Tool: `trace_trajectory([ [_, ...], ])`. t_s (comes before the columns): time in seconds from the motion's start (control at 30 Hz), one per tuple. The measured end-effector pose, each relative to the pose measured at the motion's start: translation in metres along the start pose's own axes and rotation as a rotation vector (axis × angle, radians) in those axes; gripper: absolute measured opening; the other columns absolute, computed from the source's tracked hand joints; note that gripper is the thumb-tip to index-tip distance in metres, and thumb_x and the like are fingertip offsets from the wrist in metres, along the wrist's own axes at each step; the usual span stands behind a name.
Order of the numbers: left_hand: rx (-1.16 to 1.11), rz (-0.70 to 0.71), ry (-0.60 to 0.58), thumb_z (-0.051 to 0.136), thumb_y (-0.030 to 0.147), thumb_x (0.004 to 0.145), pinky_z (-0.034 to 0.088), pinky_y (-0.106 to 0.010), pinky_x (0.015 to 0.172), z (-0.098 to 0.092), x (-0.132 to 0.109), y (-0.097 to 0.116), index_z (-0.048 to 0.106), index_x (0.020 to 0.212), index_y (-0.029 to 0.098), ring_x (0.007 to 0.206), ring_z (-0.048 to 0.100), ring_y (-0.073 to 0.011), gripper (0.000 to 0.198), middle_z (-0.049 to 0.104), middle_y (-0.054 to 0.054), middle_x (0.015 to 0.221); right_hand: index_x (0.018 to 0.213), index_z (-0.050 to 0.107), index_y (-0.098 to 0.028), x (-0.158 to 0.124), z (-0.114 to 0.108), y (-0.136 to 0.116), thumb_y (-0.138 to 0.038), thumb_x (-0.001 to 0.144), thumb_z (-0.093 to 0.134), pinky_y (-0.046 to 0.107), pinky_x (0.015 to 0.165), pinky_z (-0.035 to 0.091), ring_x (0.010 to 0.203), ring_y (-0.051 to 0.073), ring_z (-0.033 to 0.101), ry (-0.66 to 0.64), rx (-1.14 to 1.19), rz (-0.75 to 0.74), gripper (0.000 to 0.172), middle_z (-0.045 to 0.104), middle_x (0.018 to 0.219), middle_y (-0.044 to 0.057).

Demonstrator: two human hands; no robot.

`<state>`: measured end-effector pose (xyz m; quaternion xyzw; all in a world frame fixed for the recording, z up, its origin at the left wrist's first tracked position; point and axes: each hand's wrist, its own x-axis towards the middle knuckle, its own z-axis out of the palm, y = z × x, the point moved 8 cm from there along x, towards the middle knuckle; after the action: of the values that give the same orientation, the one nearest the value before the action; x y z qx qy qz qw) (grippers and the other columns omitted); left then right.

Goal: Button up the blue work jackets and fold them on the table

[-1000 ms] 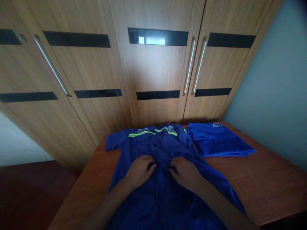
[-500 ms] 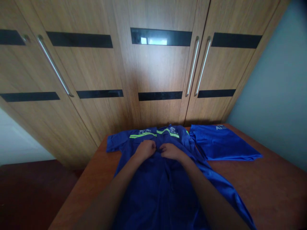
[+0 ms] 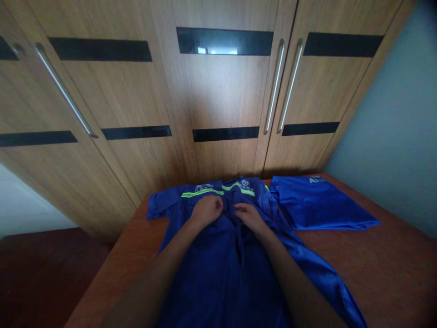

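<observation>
A dark blue work shirt [image 3: 205, 273] with yellow-green reflective strips and white printing across the chest lies front up, its collar end toward the wardrobe. My left hand [image 3: 207, 210] is closed, fingers curled in at the shirt's middle just below the left strip; what its fingertips pinch is hidden. A short distance to the right, my right hand [image 3: 251, 216] has thumb and fingers pinched at the edge of the shirt's front opening. Below both hands the front edges run down the middle in loose folds.
A folded bright blue cloth item [image 3: 321, 205] with white lettering lies at the right on the reddish-brown wooden surface [image 3: 382, 269]. Behind stands a wooden wardrobe [image 3: 225, 95] with long metal handles. A pale wall [image 3: 385, 136] borders the right side.
My hands, nearly touching before, have come apart slightly, the right one moving right. The gap between them at the shirt front is wider. The view has shifted a little.
</observation>
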<state>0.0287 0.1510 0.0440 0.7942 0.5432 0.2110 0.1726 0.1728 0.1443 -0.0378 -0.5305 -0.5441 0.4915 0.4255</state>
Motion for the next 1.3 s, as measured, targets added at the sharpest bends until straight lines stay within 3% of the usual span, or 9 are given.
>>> trace_trajectory([
  [0.17,-0.221,-0.031,0.036,0.056,0.015,0.070,0.044,-0.023,0.065,-0.002,0.023,0.006,0.068,0.072,0.019,0.069,0.061,-0.0155,0.013,0.068,-0.001,0.071,0.080,0.070,-0.019,-0.004,-0.007,-0.004,-0.025,0.061,0.055,0.021,0.046,0.033,0.049,0.010,0.047,0.041,0.210,0.014,0.025,0.061,0.059,-0.004],
  [0.3,-0.392,-0.159,0.013,0.055,0.015,0.070,0.041,-0.021,0.052,0.009,0.035,0.000,0.064,0.067,0.017,0.054,0.057,-0.0119,0.009,0.065,-0.001,0.061,0.073,0.067,-0.019,-0.006,-0.013,-0.004,-0.028,0.060,0.057,0.022,0.050,0.036,0.053,0.012,0.050,0.107,0.384,0.023,0.019,0.060,0.058,-0.004],
  [0.43,-0.551,-0.277,-0.015,0.054,0.016,0.073,0.037,-0.018,0.043,0.027,0.031,-0.006,0.059,0.069,0.016,0.045,0.055,-0.0094,0.006,0.068,-0.002,0.061,0.078,0.068,-0.019,-0.006,-0.016,-0.003,-0.029,0.060,0.056,0.024,0.054,0.041,0.055,0.014,0.054,0.126,0.512,0.032,0.024,0.063,0.060,-0.003],
  [0.6,-0.725,-0.315,0.020,0.056,0.021,0.075,0.040,-0.017,0.046,0.040,0.014,-0.012,0.056,0.075,0.016,0.050,0.060,-0.0094,0.004,0.071,-0.004,0.069,0.089,0.071,-0.017,-0.007,-0.012,-0.007,-0.027,0.061,0.056,0.027,0.058,0.045,0.063,0.018,0.061,0.074,0.574,0.027,0.033,0.070,0.069,0.002],
  [0.8,-0.872,-0.261,0.122,0.060,0.031,0.073,0.041,-0.019,0.051,0.047,-0.002,-0.021,0.057,0.081,0.016,0.057,0.062,-0.0110,0.016,0.072,-0.004,0.073,0.095,0.072,-0.016,-0.015,-0.009,-0.022,-0.026,0.066,0.053,0.028,0.065,0.049,0.074,0.020,0.065,0.049,0.483,-0.019,0.036,0.073,0.080,0.006],
  [1.03,-0.940,-0.166,0.157,0.064,0.034,0.071,0.046,-0.022,0.058,0.048,-0.007,-0.023,0.059,0.085,0.017,0.063,0.064,-0.0135,0.023,0.072,-0.004,0.076,0.091,0.072,-0.018,-0.017,0.002,-0.033,-0.025,0.067,0.056,0.028,0.072,0.049,0.072,0.017,0.063,-0.057,0.397,-0.142,0.029,0.071,0.080,0.001],
  [1.3,-0.890,-0.091,0.177,0.059,0.032,0.075,0.048,-0.024,0.062,0.050,-0.007,-0.024,0.059,0.084,0.017,0.066,0.064,-0.0144,0.017,0.068,-0.001,0.075,0.104,0.066,-0.021,-0.012,0.005,-0.020,-0.017,0.067,0.054,0.023,0.057,0.044,0.060,0.014,0.056,-0.012,-0.009,-0.146,0.039,0.062,0.066,-0.003],
])
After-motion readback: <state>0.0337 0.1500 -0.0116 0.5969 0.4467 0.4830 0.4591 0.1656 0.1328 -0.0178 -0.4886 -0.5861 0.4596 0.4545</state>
